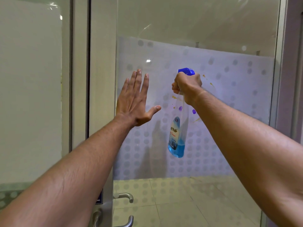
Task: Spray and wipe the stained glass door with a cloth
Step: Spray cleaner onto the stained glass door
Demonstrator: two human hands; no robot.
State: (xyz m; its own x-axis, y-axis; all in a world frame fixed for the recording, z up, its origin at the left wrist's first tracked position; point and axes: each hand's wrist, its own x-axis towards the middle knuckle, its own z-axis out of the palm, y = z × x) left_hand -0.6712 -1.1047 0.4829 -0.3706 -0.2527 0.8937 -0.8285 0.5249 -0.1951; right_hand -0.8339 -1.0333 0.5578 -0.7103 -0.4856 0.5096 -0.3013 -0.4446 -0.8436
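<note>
The glass door (229, 112) fills the view ahead, with a frosted dotted band across its middle. Yellow streaks (211, 83) and purple blobs (194, 111) stain the band near its centre. My right hand (187, 86) is shut on the neck of a clear spray bottle (176, 138) with a blue trigger head and a little blue liquid at the bottom, its nozzle pointing at the glass. My left hand (134, 102) is held up flat near the door's left edge, fingers spread, holding nothing. No cloth is in view.
A metal door frame (101, 95) stands left of the glass, with a lever handle (126, 196) low down and a second handle (129, 222) below it. A frosted side panel (29, 95) is at the far left. Tiled floor shows through the lower glass.
</note>
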